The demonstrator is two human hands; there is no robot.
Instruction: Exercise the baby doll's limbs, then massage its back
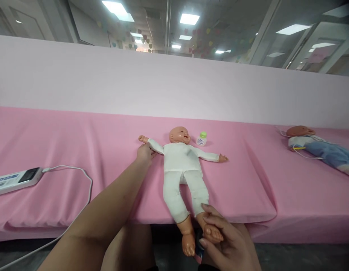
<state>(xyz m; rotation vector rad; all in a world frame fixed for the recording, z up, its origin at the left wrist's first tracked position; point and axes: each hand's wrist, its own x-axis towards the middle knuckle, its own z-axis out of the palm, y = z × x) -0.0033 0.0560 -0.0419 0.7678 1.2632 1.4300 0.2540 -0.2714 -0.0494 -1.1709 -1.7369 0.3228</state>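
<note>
A baby doll [181, 158] in white clothes lies on its back on a pink-covered desk [115, 131], arms spread, with its feet past the near edge, towards the seated person. This placement leaves both its arms and its legs within reach. The left hand [144, 152] is at the doll's sleeve near the wrist, fingers bent, perhaps to steady that arm; whether it grasps the sleeve cannot be told. The right hand [230, 241] curves loosely about the doll's lower leg and foot, fingertips at the trouser cuff, seemingly supporting the overhanging leg; whether it is closed on it is unclear. Beside the doll's head stands a small clear bottle [201, 140] with a green cap on; its label is unreadable and its contents cannot be made out. A white device [17, 180] with a cable [88, 177] lies far left, a second doll [329, 148] in blue far right.
</note>
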